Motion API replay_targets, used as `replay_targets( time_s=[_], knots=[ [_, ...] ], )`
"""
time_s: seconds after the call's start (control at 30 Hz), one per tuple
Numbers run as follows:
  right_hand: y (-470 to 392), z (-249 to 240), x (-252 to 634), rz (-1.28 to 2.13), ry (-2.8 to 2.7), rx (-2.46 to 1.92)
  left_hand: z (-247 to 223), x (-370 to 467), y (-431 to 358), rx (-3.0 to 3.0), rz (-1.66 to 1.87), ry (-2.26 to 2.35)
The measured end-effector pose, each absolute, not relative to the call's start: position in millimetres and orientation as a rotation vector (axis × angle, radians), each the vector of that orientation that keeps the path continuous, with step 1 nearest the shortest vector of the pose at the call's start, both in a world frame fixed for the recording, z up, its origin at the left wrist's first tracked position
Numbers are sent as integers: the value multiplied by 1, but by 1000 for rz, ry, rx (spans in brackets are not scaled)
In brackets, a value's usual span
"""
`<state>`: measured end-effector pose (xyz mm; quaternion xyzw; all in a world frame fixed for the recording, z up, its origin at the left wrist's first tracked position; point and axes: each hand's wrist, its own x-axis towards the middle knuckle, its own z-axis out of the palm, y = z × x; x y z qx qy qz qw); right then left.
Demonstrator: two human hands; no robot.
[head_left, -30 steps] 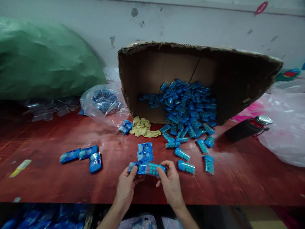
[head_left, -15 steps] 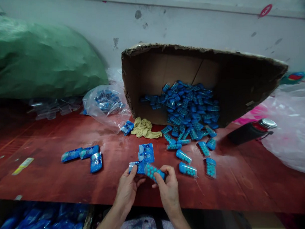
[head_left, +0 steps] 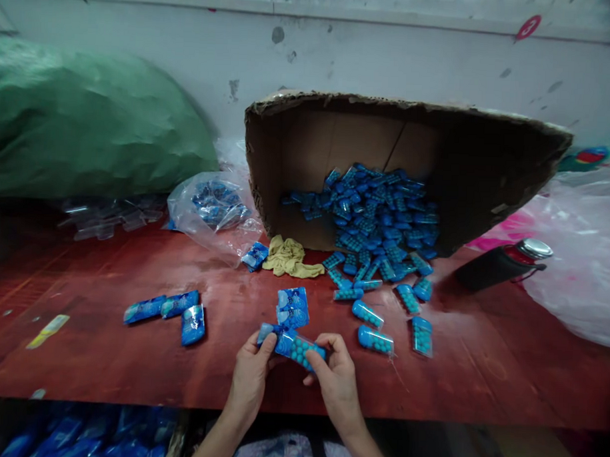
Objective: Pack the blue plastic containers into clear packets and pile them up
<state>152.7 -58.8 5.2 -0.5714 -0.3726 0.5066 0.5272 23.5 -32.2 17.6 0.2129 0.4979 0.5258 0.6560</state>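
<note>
Near the table's front edge, my left hand (head_left: 250, 370) pinches a blue printed sleeve (head_left: 283, 342) by its left end. My right hand (head_left: 334, 369) holds a clear container of turquoise balls (head_left: 303, 352), its left part inside or overlapped by the sleeve. Just beyond my hands lie flat blue printed sleeves (head_left: 293, 307). Several loose containers (head_left: 376, 339) are spread to the right. At the left, three blue wrapped packs (head_left: 193, 324) lie together.
A cardboard box (head_left: 308, 132) on its side spills a heap of containers (head_left: 380, 211). A yellow-green cloth (head_left: 287, 256), a plastic bag (head_left: 210, 208), a green sack (head_left: 93, 121) and a dark bottle (head_left: 501, 262) stand around it.
The container has moved left against the sleeve and now overlaps it. The sleeve end in my left hand has tilted and looks fuller.
</note>
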Motion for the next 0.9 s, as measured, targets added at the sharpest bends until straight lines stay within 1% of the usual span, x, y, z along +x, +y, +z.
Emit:
replay_targets(
  time_s=[0.17, 0.23, 0.3, 0.4, 0.5, 0.6, 0.7, 0.9],
  knots=[
    [-59, 6, 149, 832, -1192, -1408, 23, 30, -34, 323, 1089, 1018],
    [-60, 11, 148, 776, -1266, -1366, 22, 31, -34, 242, 1059, 1015],
    [-61, 18, 148, 860, -1314, -1299, 21, 29, -33, 179, 1032, 1012],
    [-61, 26, 154, 1183, -1324, -1154, 21, 22, -31, 140, 959, 994],
    [-57, 22, 160, 1470, -1129, -1014, 26, 18, -30, 148, 921, 945],
    [-52, 13, 164, 1494, -979, -1012, 33, 19, -30, 187, 873, 840],
    [-48, 10, 169, 1505, -1016, -1060, 37, 21, -31, 234, 778, 736],
    [-42, 16, 178, 1823, -995, -852, 34, 22, -33, 251, 721, 722]
  ],
)
